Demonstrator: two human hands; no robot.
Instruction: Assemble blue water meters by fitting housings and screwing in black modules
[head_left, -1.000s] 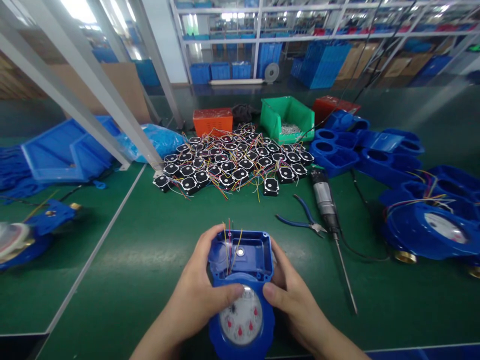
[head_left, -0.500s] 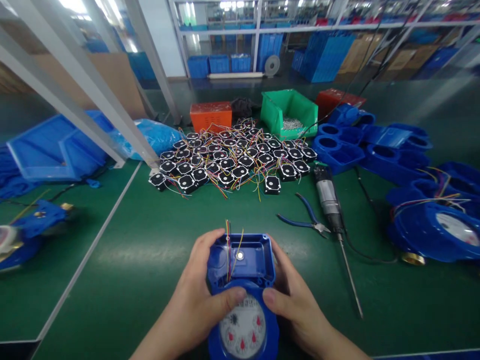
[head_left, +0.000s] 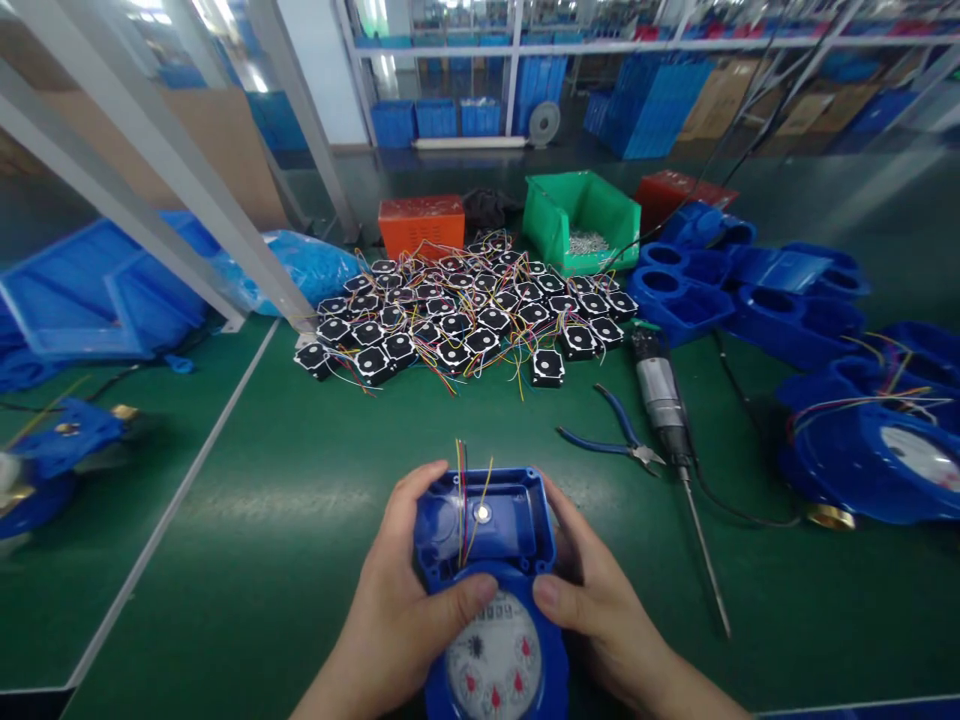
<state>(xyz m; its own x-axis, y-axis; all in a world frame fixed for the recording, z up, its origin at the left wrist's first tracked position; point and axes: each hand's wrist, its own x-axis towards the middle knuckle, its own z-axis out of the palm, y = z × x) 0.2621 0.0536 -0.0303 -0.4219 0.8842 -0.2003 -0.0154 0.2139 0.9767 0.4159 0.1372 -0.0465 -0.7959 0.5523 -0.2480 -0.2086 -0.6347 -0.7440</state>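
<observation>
A blue water meter (head_left: 551, 655) is held low in the middle of the view, its round white dial with red pointers facing up. At its far end is an open rectangular box section (head_left: 510, 535), where thin red, yellow and dark wires (head_left: 461, 510) stick up past the rim. My left hand (head_left: 409, 590) grips the meter's left side, thumb over the dial's upper edge. On the right side, my right hand (head_left: 592, 595) wraps round it, thumb beside the dial. The meter's underside is hidden.
Beyond the meter lies a spread of black square modules (head_left: 454, 325) with coloured wires. Blue-handled cutters (head_left: 615, 440) and an electric screwdriver (head_left: 664, 400) lie to the right, near another blue meter (head_left: 862, 450) and blue housings (head_left: 795, 300). A green bin (head_left: 544, 225) holds small metal parts.
The meter and both hands have shifted very slightly to the right in view, the grip staying the same. The whole scene has moved a little as the head turned.
</observation>
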